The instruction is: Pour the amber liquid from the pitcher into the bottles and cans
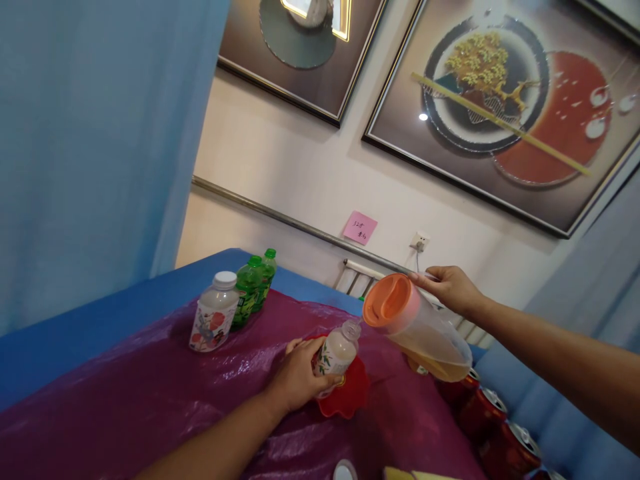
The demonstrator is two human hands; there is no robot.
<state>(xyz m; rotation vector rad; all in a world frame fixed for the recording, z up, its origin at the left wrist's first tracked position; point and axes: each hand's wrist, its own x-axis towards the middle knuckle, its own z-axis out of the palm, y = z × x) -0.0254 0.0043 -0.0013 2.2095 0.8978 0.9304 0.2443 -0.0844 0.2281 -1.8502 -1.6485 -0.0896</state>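
My left hand (299, 375) is closed around a small clear bottle (338, 351) with a leaf-patterned label and no cap on its mouth. Beneath the bottle lies a red scalloped dish (350, 393). My right hand (450, 287) grips the handle side of a translucent pitcher (425, 337) with an orange lid (387, 303). The pitcher is tipped to the left, its spout close to the bottle's mouth, and brownish liquid rests along its lower side. Whether liquid is flowing between them I cannot tell. A white cap (345, 470) lies at the bottom edge.
A white-capped bottle (215, 313) and green bottles (249, 293) stand at the left on the purple plastic sheet (150, 400). Several red cans (510, 450) line the right side. Blue curtains (90, 133) hang at the left and right; a metal rail (280, 215) runs along the wall.
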